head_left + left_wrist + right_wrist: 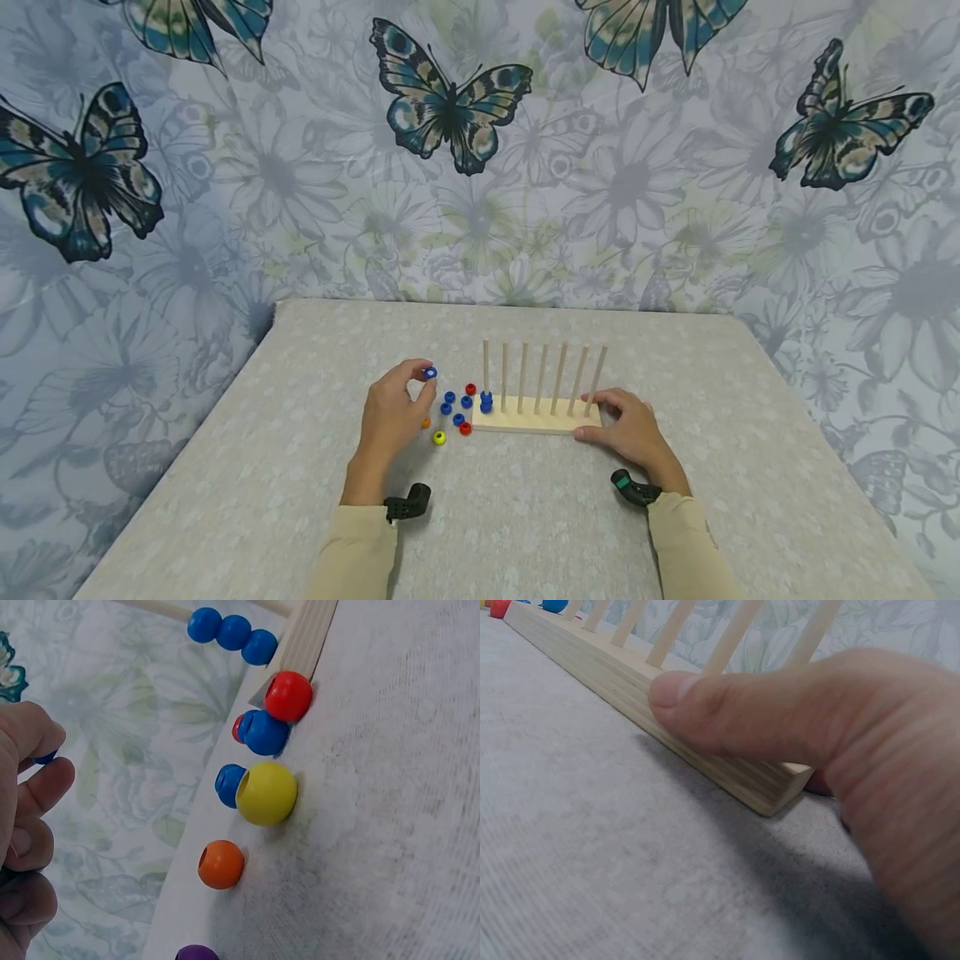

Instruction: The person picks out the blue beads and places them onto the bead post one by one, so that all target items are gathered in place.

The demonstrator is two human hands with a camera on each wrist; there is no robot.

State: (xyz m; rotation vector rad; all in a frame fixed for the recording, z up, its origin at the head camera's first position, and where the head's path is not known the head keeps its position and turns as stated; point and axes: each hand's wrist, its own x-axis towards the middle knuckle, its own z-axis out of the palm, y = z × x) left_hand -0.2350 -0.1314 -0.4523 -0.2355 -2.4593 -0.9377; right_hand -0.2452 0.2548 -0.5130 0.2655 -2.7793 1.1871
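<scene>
One blue bead point(430, 372) is pinched by the left hand point(392, 412) and held above the counter point(525, 517), to the left of the wooden board point(527, 425) and apart from it. On the leftmost peg point(486, 362), three blue beads point(233, 632) are already threaded; the other six pegs point(542, 375) are bare. The step in hand is judged to be the filling of this first peg. For the next move, the hole of the bead would need to be lined up with the peg's tip. The right end of the board is gripped by the right hand point(628, 425), probably for steadiness. Beside its left end, loose blue beads point(450, 397), red beads point(466, 428), one yellow bead point(439, 437) and one orange bead point(221, 865) are spread.
</scene>
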